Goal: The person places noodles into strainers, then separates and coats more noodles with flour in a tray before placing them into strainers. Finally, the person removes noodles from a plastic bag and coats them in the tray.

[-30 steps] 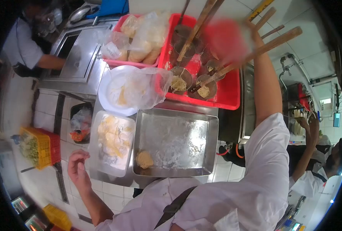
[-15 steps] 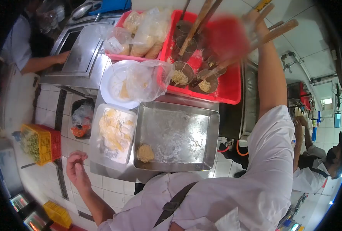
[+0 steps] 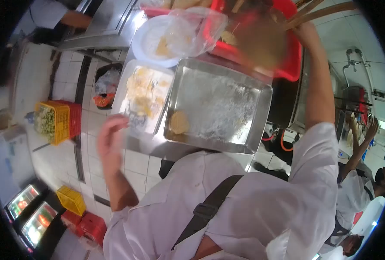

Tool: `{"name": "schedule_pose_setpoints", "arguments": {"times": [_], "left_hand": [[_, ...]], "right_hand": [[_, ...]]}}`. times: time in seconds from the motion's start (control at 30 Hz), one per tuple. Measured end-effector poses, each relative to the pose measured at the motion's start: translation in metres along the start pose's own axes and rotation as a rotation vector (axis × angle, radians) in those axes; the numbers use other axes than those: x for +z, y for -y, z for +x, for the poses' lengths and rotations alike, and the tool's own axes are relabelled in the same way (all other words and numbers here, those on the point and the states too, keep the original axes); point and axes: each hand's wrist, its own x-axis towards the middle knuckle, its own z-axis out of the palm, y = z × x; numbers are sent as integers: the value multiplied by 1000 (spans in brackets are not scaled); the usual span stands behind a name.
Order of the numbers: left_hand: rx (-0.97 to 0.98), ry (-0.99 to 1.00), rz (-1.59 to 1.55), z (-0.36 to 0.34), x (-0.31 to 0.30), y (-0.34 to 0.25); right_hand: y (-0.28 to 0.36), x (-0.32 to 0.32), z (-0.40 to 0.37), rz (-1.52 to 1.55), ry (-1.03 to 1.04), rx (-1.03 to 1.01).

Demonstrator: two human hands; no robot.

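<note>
My right hand (image 3: 305, 34), at the upper right, grips the wooden handle of a noodle strainer (image 3: 262, 45). Its basket is smeared by motion over the red crate (image 3: 293, 71), so its contents cannot be made out. Other wooden handles (image 3: 327, 13) rise beside that hand. My left hand (image 3: 111, 135) hangs in the air with loosely bent fingers and nothing visible in them. It is nearest to a white tray (image 3: 122, 102) with flour and yellowish scraps. To the right of this, a steel tray (image 3: 218, 93) dusted with flour bears one round noodle bundle (image 3: 179, 122) in its near left corner.
Behind the trays stands a white bowl (image 3: 141, 45) with a clear plastic bag (image 3: 201, 30) on its edge. A yellow crate of greens (image 3: 61, 123) and a dark bin (image 3: 108, 86) are at left. Co-workers' arms (image 3: 75, 19) show at upper left and far right.
The view has shifted, so the trays sit higher and further right. The strainer in my right hand has swung lower over the red crate. My left hand has moved closer to the white tray.
</note>
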Motion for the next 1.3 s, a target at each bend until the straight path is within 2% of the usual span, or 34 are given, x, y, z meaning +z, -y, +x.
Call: {"name": "schedule_pose_setpoints", "arguments": {"times": [0.03,0.07,0.1,0.17,0.2,0.23,0.27,0.3,0.33,0.37,0.4,0.43,0.47,0.5,0.57,0.6,0.67,0.7,0.77,0.8,0.83,0.9,0.93,0.97,1.0,1.03,1.1,1.13,1.2,1.23,1.3], "left_hand": [[-14,86,35,7,21,-5],[7,217,114,12,41,0],[75,334,298,21,63,2],[356,510,744,31,102,10],[488,497,973,31,114,32],[633,474,1197,29,125,57],[659,481,1202,29,130,65],[508,661,1274,34,133,69],[362,837,1341,43,138,66],[413,842,1351,47,143,53],[290,790,1111,45,143,35],[161,743,872,41,142,25],[166,630,662,37,143,25],[187,654,667,36,147,25],[-91,446,526,37,154,20],[-73,464,528,40,155,33],[-176,353,143,53,158,62],[-161,363,143,54,155,66],[-497,486,-160,49,160,51],[-401,547,-162,43,159,48],[-394,570,-167,46,158,45],[-415,729,85,55,153,41],[-407,753,80,62,154,47],[-300,710,150,66,158,55],[-189,658,213,69,164,63],[-173,670,202,68,169,60],[-107,698,57,69,166,54],[-93,696,59,72,165,49],[-43,665,-16,74,169,39],[-33,657,-16,75,171,31],[-35,634,-219,73,172,13]], "right_hand": [[27,-18,-42,54,30,196],[44,-31,-88,20,172,196],[109,-60,-136,280,214,372],[167,-18,-200,800,356,163],[205,7,-220,948,390,144],[231,43,-233,981,365,-49],[254,75,-245,997,527,65],[269,102,-255,986,582,15],[285,109,-267,1104,489,-6],[299,109,-277,1216,391,-29],[311,105,-279,1219,355,-6],[324,101,-279,1506,244,-48],[332,100,-284,1788,119,-98],[331,101,-286,1789,87,-81],[327,101,-282,1996,239,-13],[331,99,-285,1995,211,-4],[338,84,-285,2043,-83,178],[340,86,-283,2038,-104,176],[331,90,-273,1464,-340,161],[322,90,-270,1447,-362,168],[314,85,-269,1340,-358,218],[299,76,-267,1217,-366,287],[292,64,-266,1133,-467,294],[287,50,-270,1045,-559,304],[279,34,-272,1014,-454,359],[273,30,-272,995,-466,365],[269,27,-266,748,-820,76],[274,26,-268,744,-833,70],[292,28,-283,1295,-413,142],[297,32,-286,1292,-418,129],[304,46,-287,1447,-271,134]]}}
